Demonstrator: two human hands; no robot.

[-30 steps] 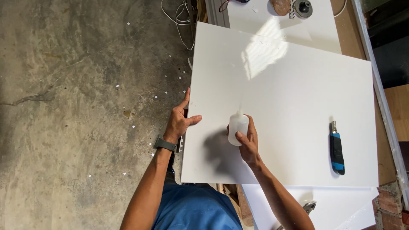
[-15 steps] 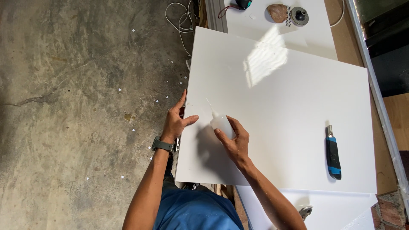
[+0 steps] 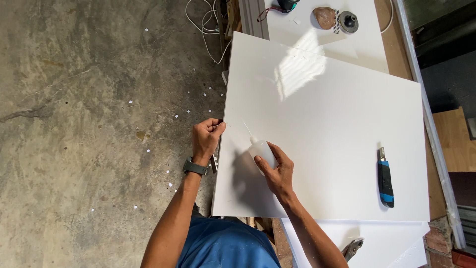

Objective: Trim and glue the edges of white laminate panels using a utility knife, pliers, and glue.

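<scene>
A large white board (image 3: 337,109) lies flat in front of me. My right hand (image 3: 276,171) grips a small white squeeze bottle (image 3: 261,147), its thin nozzle aimed toward the board's left edge. At that left edge my left hand (image 3: 206,139) has its fingers curled, pinching the edge or something small there. A dark watch sits on the left wrist.
A blue and black utility knife (image 3: 385,177) lies on the board's right part. Behind the board are a brown lump (image 3: 325,17), a round black and grey part (image 3: 349,22) and white cables (image 3: 206,22). Pliers (image 3: 351,248) poke out below. Concrete floor with white scraps (image 3: 89,124) spreads left.
My right hand tipped the bottle down and moved it left toward the board's edge. My left hand went from spread on the edge to curled fingers.
</scene>
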